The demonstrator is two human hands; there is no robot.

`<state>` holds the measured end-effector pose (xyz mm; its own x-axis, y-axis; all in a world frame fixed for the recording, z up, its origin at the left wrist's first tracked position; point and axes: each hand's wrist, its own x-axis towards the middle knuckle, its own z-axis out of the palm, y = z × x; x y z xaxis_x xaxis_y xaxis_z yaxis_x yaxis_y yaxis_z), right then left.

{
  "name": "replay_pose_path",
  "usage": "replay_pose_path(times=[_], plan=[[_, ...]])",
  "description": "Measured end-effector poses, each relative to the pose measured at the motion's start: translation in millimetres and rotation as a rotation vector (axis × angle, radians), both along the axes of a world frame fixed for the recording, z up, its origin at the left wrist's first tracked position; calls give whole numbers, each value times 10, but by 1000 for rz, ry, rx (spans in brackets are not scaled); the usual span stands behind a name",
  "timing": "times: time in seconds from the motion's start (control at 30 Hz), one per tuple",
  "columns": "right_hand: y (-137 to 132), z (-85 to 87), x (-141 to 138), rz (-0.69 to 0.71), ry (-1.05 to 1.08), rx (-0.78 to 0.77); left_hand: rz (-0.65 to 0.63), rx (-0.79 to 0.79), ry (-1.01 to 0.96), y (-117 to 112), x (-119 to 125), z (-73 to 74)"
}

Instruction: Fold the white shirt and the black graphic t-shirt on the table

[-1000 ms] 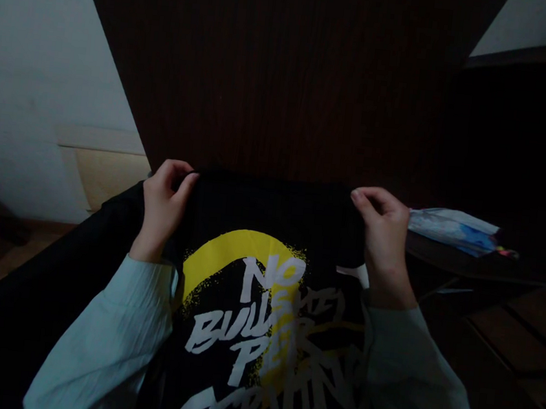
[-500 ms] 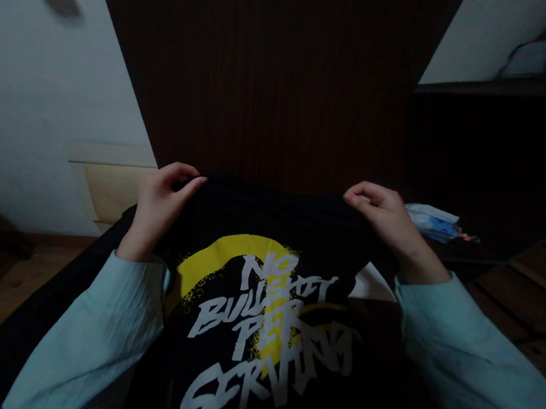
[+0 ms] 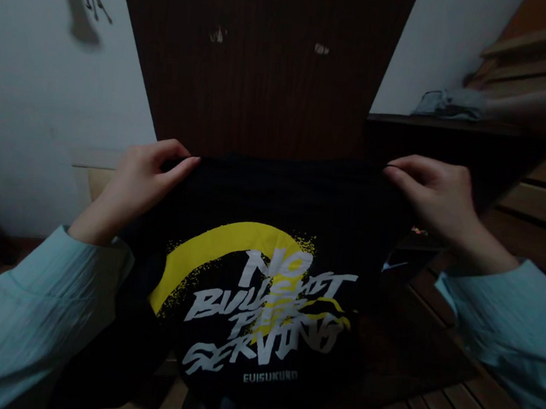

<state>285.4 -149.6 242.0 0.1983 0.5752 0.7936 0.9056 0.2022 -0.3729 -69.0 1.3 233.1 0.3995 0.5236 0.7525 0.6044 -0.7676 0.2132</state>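
A black T-shirt (image 3: 273,198) with a yellow arc and white lettering hangs in front of me, print facing me. My left hand (image 3: 142,178) pinches its top edge at the left corner, thumb and fingers closed on the fabric. At the right corner my right hand (image 3: 433,192) pinches the same edge. Both arms wear pale blue sleeves. The shirt's lower part droops into shadow below the print.
A dark wooden door (image 3: 263,60) stands straight ahead between white walls. A dark shelf (image 3: 456,129) with a crumpled cloth (image 3: 442,104) on it is at the right. Wooden slats (image 3: 451,405) run along the lower right. The room is dim.
Both hands have moved apart and upward, spreading the shirt wider and lifting it so the whole print shows. The view has tilted upward.
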Motion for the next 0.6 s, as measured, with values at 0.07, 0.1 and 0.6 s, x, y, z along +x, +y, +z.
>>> replay_pose_path(times=[0.07, 0.1, 0.6], plan=[[-97, 48, -50, -94, -131, 110, -23, -58, 7, -26, -40, 35], [-145, 69, -71, -125, -164, 141, -29, -96, 12, -27, -64, 46], [-438, 258, -259, -279, -249, 148, -10, -133, 78, -539, -346, 172]])
